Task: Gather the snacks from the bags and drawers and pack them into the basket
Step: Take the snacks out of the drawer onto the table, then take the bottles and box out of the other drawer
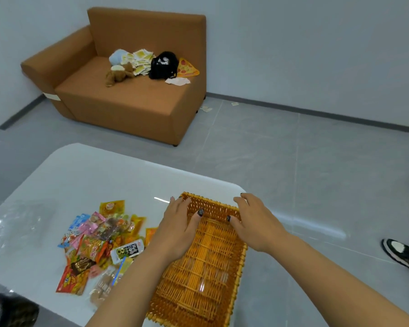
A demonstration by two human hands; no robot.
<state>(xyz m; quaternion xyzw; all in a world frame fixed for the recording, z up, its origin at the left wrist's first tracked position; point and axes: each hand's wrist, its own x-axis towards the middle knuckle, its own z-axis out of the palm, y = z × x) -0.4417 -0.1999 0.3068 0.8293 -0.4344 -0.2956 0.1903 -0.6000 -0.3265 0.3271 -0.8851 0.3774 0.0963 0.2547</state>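
Grey tiled floor (293, 149) all round, wide and bare between table and wall. Brown sofa (128, 100) against the far wall, well apart from the table, with a heap of soft toys (118, 73), yellow packets (139, 60), a black bag (163, 64) and a pizza-shaped cushion (187, 68) on the seat. White glossy table (92, 175) with rounded corners, its far half bare. Orange wicker basket (206, 267) on the table's right side, nothing visible inside, its right rim lying along the table's right edge and its near end reaching toward the near edge. Pile of snack packets (97, 246) just left of the basket, on the tabletop, nearest packets tucked under the left forearm; whether touching the basket, cannot tell. Clear plastic bag (19, 223) by the table's left edge. Left hand (178, 228) gripping the basket's far left corner, fingers over the outside of the rim, thumb inside. Right hand (254, 220) gripping the far right corner likewise, fingers outside, thumb on the inner wall. Black-and-white shoe (398, 252) on the floor at far right.
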